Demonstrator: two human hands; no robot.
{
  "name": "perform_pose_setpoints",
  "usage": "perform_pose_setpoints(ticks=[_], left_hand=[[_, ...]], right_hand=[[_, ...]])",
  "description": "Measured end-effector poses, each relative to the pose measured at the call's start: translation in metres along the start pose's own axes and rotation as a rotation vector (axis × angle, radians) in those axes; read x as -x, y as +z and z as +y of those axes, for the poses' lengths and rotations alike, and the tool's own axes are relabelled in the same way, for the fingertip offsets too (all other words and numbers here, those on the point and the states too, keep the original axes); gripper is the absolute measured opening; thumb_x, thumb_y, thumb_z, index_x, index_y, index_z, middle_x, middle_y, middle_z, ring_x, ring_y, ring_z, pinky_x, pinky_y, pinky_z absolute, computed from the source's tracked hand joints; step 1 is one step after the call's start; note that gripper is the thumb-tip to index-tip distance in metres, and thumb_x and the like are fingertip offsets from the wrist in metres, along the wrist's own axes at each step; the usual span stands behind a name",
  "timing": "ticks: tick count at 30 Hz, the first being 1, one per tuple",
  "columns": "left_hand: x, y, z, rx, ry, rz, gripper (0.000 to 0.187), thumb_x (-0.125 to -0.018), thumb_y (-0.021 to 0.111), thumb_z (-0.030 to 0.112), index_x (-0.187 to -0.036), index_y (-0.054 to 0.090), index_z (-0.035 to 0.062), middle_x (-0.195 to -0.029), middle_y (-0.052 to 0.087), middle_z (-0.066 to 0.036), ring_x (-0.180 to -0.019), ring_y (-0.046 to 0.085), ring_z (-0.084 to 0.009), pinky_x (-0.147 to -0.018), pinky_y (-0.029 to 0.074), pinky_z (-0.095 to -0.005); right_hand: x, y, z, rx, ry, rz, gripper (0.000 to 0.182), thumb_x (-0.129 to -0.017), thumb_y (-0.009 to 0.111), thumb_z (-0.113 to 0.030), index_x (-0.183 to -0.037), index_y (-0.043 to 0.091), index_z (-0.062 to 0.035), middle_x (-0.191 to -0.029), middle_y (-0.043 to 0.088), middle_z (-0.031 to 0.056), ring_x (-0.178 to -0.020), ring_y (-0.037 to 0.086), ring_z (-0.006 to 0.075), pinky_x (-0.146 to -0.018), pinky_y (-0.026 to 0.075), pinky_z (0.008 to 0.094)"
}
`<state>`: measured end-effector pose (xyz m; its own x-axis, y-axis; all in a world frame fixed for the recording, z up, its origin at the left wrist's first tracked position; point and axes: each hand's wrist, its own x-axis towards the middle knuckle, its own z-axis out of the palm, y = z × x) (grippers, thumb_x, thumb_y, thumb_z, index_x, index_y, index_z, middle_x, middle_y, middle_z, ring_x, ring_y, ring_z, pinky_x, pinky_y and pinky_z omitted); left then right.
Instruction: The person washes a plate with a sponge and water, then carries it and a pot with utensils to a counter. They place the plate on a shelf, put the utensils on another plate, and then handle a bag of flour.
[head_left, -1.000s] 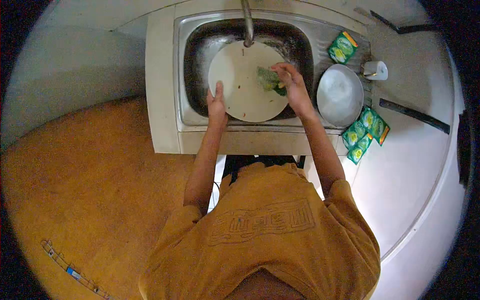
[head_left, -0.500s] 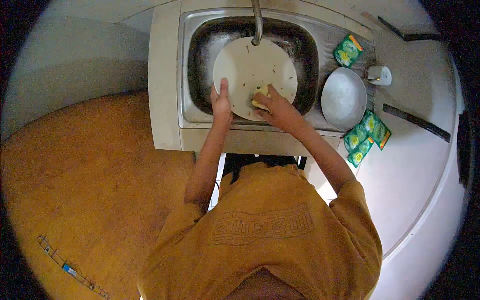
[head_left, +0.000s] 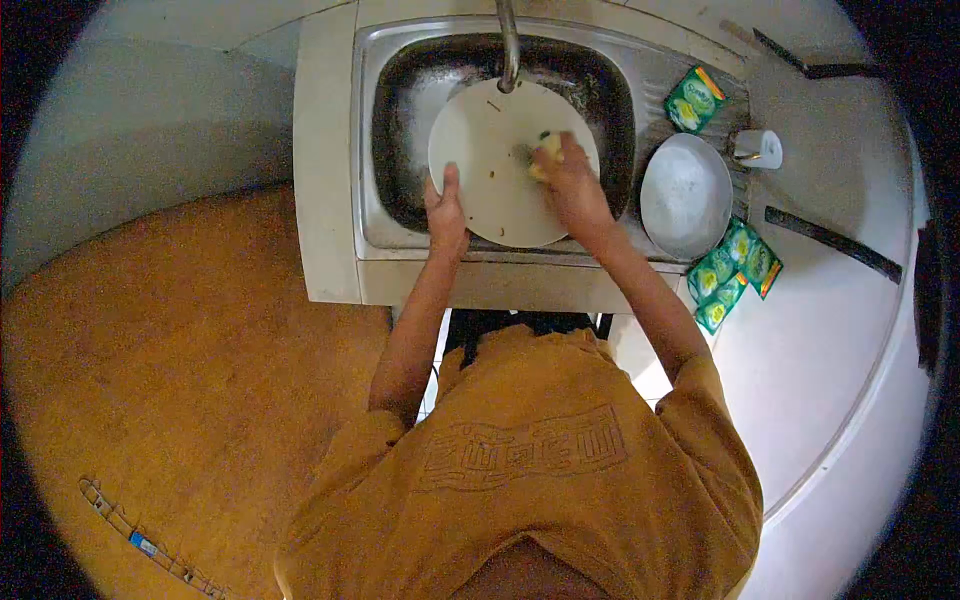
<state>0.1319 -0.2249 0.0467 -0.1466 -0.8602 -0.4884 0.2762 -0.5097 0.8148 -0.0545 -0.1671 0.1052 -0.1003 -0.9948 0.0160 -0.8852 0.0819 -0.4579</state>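
A large round pale plate (head_left: 480,135) with several small dark bits on it lies over the sink basin (head_left: 400,100), below the metal faucet (head_left: 508,45). My left hand (head_left: 447,215) grips the plate's lower left rim, thumb on top and fingers hidden beneath. On the right part of the plate, my right hand (head_left: 577,190) is closed on a yellow sponge (head_left: 545,165), pressed to the surface; it is slightly blurred.
Right of the basin sits a round metal pan (head_left: 685,195). A green packet (head_left: 695,100) lies above it, more green packets (head_left: 738,262) below, and a white cup (head_left: 760,149) to its right. A dark strip (head_left: 833,243) lies farther right.
My right hand and the sponge have moved up and to the right across the plate. Fewer dark bits show on the plate's right side. My left hand keeps its hold on the rim.
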Motion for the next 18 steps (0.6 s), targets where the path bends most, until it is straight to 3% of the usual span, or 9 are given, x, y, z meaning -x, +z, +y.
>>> perform_pose_setpoints(ticks=[1, 3, 5, 8, 10, 14, 15, 16, 18], left_hand=[[0.0, 0.003, 0.001, -0.001, 0.001, -0.001, 0.059, -0.089, 0.063, 0.036, -0.134, 0.04, 0.0051, -0.125, 0.053, -0.012, -0.109, 0.056, -0.0268, -0.09, 0.049, -0.0416], [-0.001, 0.009, -0.002, 0.056, 0.015, 0.029, 0.052, -0.094, 0.057, 0.036, -0.129, 0.046, -0.0003, -0.121, 0.057, -0.01, -0.106, 0.055, -0.0213, -0.092, 0.044, -0.0348], [-0.004, 0.009, -0.002, 0.043, -0.006, 0.058, 0.052, -0.094, 0.057, 0.035, -0.13, 0.045, -0.0001, -0.121, 0.057, -0.01, -0.107, 0.055, -0.0212, -0.092, 0.044, -0.0346], [-0.016, -0.001, -0.013, 0.06, -0.005, 0.06, 0.052, -0.094, 0.057, 0.033, -0.132, 0.042, 0.0002, -0.122, 0.056, -0.01, -0.107, 0.055, -0.0215, -0.092, 0.045, -0.0346], [-0.016, -0.003, -0.014, 0.086, 0.013, 0.039, 0.052, -0.094, 0.058, 0.032, -0.132, 0.041, 0.0004, -0.122, 0.056, -0.011, -0.107, 0.056, -0.0218, -0.092, 0.045, -0.0346], [-0.02, -0.008, -0.015, 0.148, -0.006, 0.042, 0.055, -0.093, 0.06, 0.031, -0.134, 0.038, 0.0022, -0.124, 0.055, -0.012, -0.107, 0.057, -0.0252, -0.089, 0.049, -0.0383], [-0.018, -0.008, -0.011, 0.162, -0.009, 0.011, 0.057, -0.091, 0.062, 0.03, -0.135, 0.036, 0.0039, -0.124, 0.054, -0.014, -0.106, 0.058, -0.0278, -0.086, 0.052, -0.0416], [-0.016, -0.005, -0.009, 0.164, -0.01, 0.012, 0.057, -0.091, 0.062, 0.03, -0.135, 0.036, 0.0039, -0.124, 0.054, -0.014, -0.106, 0.058, -0.0278, -0.086, 0.052, -0.0416], [-0.011, 0.002, -0.003, 0.18, -0.051, 0.077, 0.051, -0.094, 0.058, 0.029, -0.133, 0.04, 0.0011, -0.122, 0.056, -0.011, -0.107, 0.056, -0.0234, -0.091, 0.047, -0.0355]], right_hand=[[0.002, 0.002, -0.006, 0.017, 0.008, -0.094, 0.041, -0.081, 0.056, -0.005, -0.122, 0.054, -0.0109, -0.129, 0.042, 0.0326, -0.112, 0.048, 0.0491, -0.096, 0.043, 0.0509], [0.012, 0.013, -0.005, -0.017, -0.019, -0.099, 0.042, -0.082, 0.057, -0.007, -0.123, 0.053, -0.011, -0.129, 0.042, 0.032, -0.111, 0.048, 0.0495, -0.096, 0.043, 0.0507], [0.018, 0.024, -0.002, -0.05, -0.045, -0.11, 0.043, -0.082, 0.059, -0.009, -0.125, 0.051, -0.0111, -0.129, 0.042, 0.0315, -0.111, 0.048, 0.0499, -0.096, 0.042, 0.0505], [0.019, 0.024, -0.004, -0.185, -0.121, 0.037, 0.045, -0.081, 0.064, -0.011, -0.124, 0.05, -0.0107, -0.122, 0.044, 0.0268, -0.109, 0.049, 0.0438, -0.096, 0.042, 0.0478], [0.01, 0.007, -0.01, -0.573, 0.034, -0.013, 0.05, -0.081, 0.064, -0.012, -0.128, 0.047, -0.0125, -0.12, 0.047, 0.0259, -0.113, 0.048, 0.0422, -0.097, 0.041, 0.0452], [0.009, 0.007, 0.011, -0.257, 0.024, -0.047, 0.05, -0.077, 0.067, -0.009, -0.124, 0.048, -0.0107, -0.114, 0.052, 0.0229, -0.107, 0.053, 0.0401, -0.094, 0.044, 0.0427], [0.007, -0.006, 0.004, -0.186, 0.118, -0.169, 0.049, -0.075, 0.068, -0.008, -0.12, 0.049, -0.009, -0.11, 0.054, 0.0211, -0.102, 0.055, 0.0403, -0.091, 0.045, 0.0426], [0.007, -0.013, 0.0, -0.113, 0.214, -0.291, 0.048, -0.073, 0.07, -0.007, -0.117, 0.05, -0.0073, -0.107, 0.055, 0.0194, -0.098, 0.057, 0.0405, -0.088, 0.047, 0.0425], [0.007, -0.006, 0.013, -0.2, 0.149, -0.244, 0.046, -0.073, 0.07, -0.007, -0.114, 0.05, -0.0061, -0.104, 0.056, 0.0186, -0.094, 0.058, 0.0408, -0.086, 0.047, 0.0434]])
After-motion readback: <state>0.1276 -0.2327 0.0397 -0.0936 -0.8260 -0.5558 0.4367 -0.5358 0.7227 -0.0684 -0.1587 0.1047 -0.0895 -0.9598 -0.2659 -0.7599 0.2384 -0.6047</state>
